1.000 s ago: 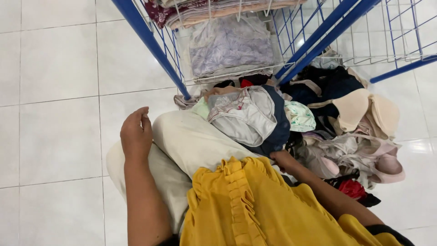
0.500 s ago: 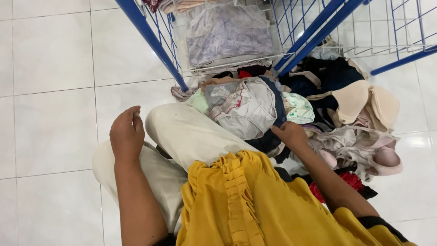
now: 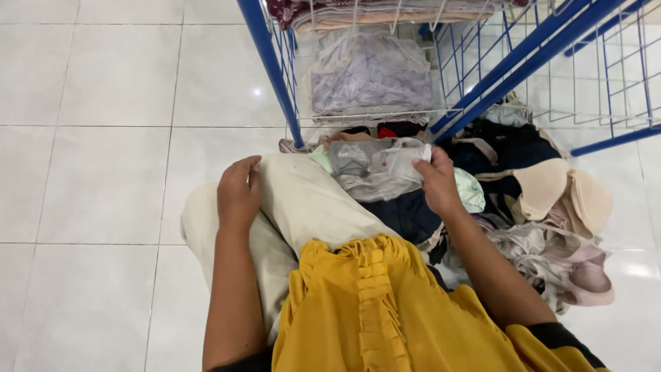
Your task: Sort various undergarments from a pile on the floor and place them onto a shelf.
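My left hand [image 3: 238, 193] rests on a cream cloth [image 3: 303, 203] that lies over my lap, its fingers curled at the cloth's upper edge. My right hand [image 3: 436, 180] grips a pale grey garment [image 3: 375, 165] on top of a heap of clothes [image 3: 509, 207] on the floor. A dark blue garment [image 3: 406, 217] lies under the grey one. Yellow ruffled fabric [image 3: 372, 303] covers my front at the bottom of the view.
A blue metal rack with wire baskets [image 3: 441, 62] stands just beyond the heap, holding folded fabric [image 3: 368, 69]. Beige bra cups [image 3: 568, 193] and pinkish underwear [image 3: 571, 265] lie at the right of the heap. White floor tiles [image 3: 103, 172] spread to the left.
My right hand has moved up from the lower part of the heap and closed on the pale grey garment. My left hand stays on the cream cloth. The view has shifted slightly.
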